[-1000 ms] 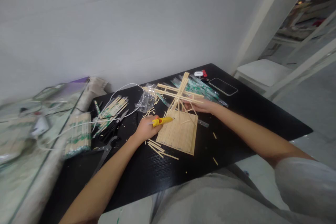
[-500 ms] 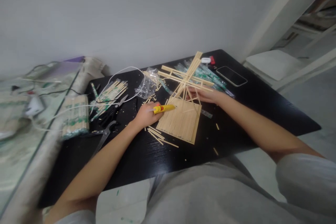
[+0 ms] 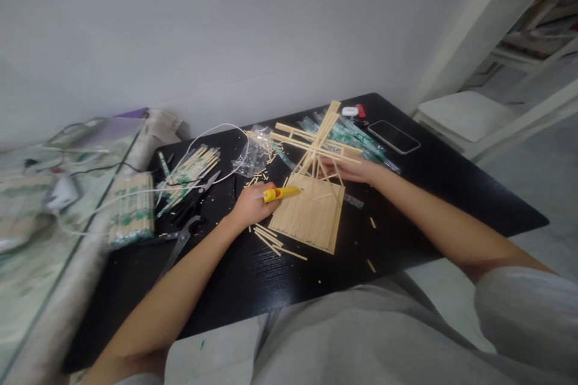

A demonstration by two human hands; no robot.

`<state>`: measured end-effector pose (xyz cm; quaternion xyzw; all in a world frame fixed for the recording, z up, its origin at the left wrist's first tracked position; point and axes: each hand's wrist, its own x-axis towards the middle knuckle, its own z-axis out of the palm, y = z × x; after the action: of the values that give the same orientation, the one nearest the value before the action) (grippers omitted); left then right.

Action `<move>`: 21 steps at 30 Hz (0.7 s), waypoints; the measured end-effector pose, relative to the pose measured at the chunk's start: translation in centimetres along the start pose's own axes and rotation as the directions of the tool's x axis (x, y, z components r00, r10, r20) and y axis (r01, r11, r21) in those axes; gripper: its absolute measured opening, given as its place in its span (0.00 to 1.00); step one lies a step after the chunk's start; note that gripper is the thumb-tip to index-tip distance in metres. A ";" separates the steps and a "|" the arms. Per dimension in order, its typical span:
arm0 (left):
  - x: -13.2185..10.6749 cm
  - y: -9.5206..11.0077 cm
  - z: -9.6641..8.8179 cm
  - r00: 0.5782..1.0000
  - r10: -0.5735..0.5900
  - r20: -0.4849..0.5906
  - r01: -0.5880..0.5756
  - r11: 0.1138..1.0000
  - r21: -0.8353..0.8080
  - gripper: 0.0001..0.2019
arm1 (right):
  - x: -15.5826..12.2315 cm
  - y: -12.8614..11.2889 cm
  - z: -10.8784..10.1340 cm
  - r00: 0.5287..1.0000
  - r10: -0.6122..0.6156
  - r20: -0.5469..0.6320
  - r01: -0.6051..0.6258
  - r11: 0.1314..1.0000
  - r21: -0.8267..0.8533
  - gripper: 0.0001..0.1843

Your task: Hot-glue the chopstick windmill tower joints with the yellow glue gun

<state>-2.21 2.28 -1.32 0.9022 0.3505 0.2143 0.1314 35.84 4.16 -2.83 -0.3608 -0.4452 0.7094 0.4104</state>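
Note:
My left hand (image 3: 253, 203) is closed around a yellow hot glue gun (image 3: 282, 194), whose tip points right over a flat base of thin wooden sticks (image 3: 307, 222). On this base stands a windmill-like frame of bamboo sticks (image 3: 313, 159), with long paired sticks crossing at its top. My right hand (image 3: 347, 168) is at the frame's right side, its fingers partly hidden behind the slanted sticks and closed on them. A few loose cut sticks (image 3: 268, 237) lie by the base's left front edge.
Scissors (image 3: 210, 181) and pliers-like cutters (image 3: 183, 237) lie left, near wrapped chopsticks (image 3: 194, 168) and a packed bundle (image 3: 132, 207). A white cable (image 3: 198, 132) loops across the table. Behind are plastic wrappers (image 3: 361, 138); a phone (image 3: 394, 136) lies at the right.
The whole view has tipped slightly, so the tabletop sits a little lower in it. Both hands keep nearly the same places on the glue gun and the stick frame.

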 end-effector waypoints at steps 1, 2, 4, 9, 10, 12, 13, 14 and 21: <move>0.0 0.0 0.0 1.000 -0.001 0.000 0.001 1.000 -0.001 0.10 | 0.0 0.0 0.0 1.000 0.003 0.000 -0.003 1.000 -0.002 0.05; 0.0 0.0 0.1 1.000 -0.002 -0.001 0.002 1.000 -0.002 0.10 | 0.0 -0.1 0.1 1.000 0.007 -0.001 -0.007 1.000 -0.004 0.05; 0.0 0.0 0.1 1.000 -0.005 -0.005 0.005 1.000 -0.004 0.11 | -0.1 -0.2 0.2 1.000 0.022 -0.003 -0.022 1.000 -0.011 0.06; 0.0 0.3 -0.1 1.000 -0.015 0.002 0.015 1.000 -0.001 0.11 | -0.3 -0.6 0.4 0.999 0.036 -0.006 -0.036 0.999 -0.024 0.07; 0.0 0.4 -0.2 1.000 -0.017 0.006 0.017 1.000 -0.002 0.12 | -0.4 -0.7 0.4 1.000 0.030 -0.005 -0.030 0.999 -0.023 0.07; 0.1 0.5 -0.4 1.000 -0.019 0.010 0.019 1.000 -0.005 0.12 | -0.5 -0.7 0.5 1.000 0.019 -0.004 -0.019 1.000 -0.022 0.07; 0.1 0.6 -0.4 1.000 -0.018 0.010 0.018 1.000 -0.007 0.12 | -0.6 -0.8 0.5 1.000 0.018 -0.004 -0.018 1.000 -0.023 0.07; 0.1 0.7 -0.5 1.000 -0.017 0.009 0.017 1.000 -0.007 0.12 | -0.7 -0.8 0.5 1.000 0.016 -0.007 -0.017 1.000 -0.025 0.06; 0.2 0.7 -0.4 1.000 -0.011 0.003 0.011 1.000 -0.015 0.13 | -0.7 -0.7 0.2 1.000 0.025 -0.004 -0.025 0.999 -0.034 0.04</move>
<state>-1.84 1.95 -0.62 0.8996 0.3535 0.2150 0.1396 36.09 3.63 -1.97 -0.3746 -0.4519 0.7061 0.3960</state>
